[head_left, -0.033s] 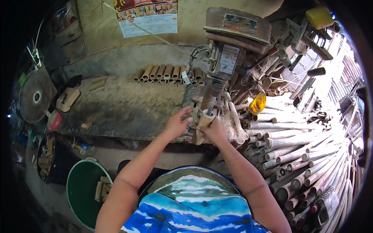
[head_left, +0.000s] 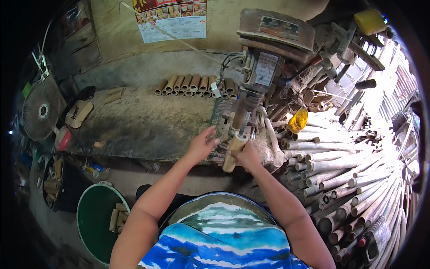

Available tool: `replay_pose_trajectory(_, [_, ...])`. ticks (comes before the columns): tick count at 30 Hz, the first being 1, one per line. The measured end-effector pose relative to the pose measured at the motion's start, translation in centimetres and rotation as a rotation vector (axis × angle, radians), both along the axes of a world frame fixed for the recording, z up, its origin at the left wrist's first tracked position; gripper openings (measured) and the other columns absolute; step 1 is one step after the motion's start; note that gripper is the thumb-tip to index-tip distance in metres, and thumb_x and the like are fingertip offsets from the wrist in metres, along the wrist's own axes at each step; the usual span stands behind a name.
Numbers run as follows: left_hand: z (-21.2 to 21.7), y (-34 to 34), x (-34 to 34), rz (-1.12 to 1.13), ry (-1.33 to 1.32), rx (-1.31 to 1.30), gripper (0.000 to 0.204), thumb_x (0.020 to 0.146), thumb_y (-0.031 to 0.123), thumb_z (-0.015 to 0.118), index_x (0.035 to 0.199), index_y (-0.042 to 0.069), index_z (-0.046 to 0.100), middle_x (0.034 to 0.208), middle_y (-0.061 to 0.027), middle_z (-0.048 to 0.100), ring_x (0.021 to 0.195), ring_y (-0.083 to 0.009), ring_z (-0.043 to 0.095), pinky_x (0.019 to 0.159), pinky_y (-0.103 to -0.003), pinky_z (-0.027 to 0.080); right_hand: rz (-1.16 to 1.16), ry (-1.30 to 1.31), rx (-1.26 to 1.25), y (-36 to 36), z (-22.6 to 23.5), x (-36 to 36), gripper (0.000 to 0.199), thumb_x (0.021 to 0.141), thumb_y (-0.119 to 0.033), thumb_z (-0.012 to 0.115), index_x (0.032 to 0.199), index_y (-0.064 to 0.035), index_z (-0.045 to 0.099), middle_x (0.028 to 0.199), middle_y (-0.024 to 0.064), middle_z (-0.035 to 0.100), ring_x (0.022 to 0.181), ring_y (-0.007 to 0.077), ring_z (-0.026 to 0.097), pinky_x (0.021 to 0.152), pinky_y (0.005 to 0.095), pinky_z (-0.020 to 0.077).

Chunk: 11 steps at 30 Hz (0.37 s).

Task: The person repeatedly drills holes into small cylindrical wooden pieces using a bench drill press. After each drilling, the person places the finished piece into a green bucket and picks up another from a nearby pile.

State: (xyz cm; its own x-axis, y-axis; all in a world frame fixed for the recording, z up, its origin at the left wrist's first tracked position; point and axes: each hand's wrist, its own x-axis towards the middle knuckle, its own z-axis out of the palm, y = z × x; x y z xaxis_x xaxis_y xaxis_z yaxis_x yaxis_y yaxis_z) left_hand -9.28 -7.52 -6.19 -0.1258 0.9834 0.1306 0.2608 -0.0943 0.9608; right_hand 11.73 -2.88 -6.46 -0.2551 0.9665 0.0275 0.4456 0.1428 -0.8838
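My right hand [head_left: 248, 157] is closed around a short bamboo tube [head_left: 236, 144], held tilted with its open end upward. A long metal drill bit [head_left: 244, 122] comes down from the drill press [head_left: 268, 67] and meets the tube's upper opening; how deep it goes in, I cannot tell. My left hand [head_left: 203, 144] hovers at the bench edge, left of the tube, fingers apart and holding nothing.
Stacked bamboo tubes [head_left: 195, 84] line the back of the dusty bench [head_left: 148, 119]. A fan [head_left: 42, 110] stands far left. A green tub [head_left: 92, 226] holding cut tubes is at lower left. Long bamboo poles [head_left: 340, 163] and a yellow container [head_left: 298, 121] are on the right.
The bamboo tube has shifted slightly lower with my right hand, and its tilt has changed. My left hand has moved slightly left and down, away from the tube.
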Motion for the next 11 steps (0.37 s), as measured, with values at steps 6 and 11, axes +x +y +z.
replay_pose_trajectory(6, [-4.9, -6.1, -0.9, -0.282, 0.231, -0.211, 0.099, 0.080, 0.030, 0.088, 0.159, 0.008, 0.032, 0.133, -0.0209, 0.065, 0.120, -0.0288, 0.065, 0.101, -0.038, 0.051, 0.218, 0.076, -0.164, -2.2, -5.0, -4.3, 0.079, 0.077, -0.029, 0.089, 0.136, 0.0020, 0.047, 0.127, 0.0213, 0.066, 0.116, 0.0312, 0.066, 0.099, 0.0414, 0.0520])
replay_pose_trajectory(11, [-7.4, -3.5, -4.8, 0.117, 0.218, -0.141, 0.095, 0.080, 0.038, 0.085, 0.154, 0.005, 0.037, 0.129, -0.0259, 0.066, 0.118, -0.0386, 0.066, 0.099, -0.045, 0.052, 0.340, -0.094, 0.499, -3.2, 1.8, -4.2, 0.035, 0.091, -0.013, 0.074, 0.120, -0.0004, 0.061, 0.112, 0.0131, 0.066, 0.097, 0.0206, 0.068, 0.080, 0.0336, 0.0578])
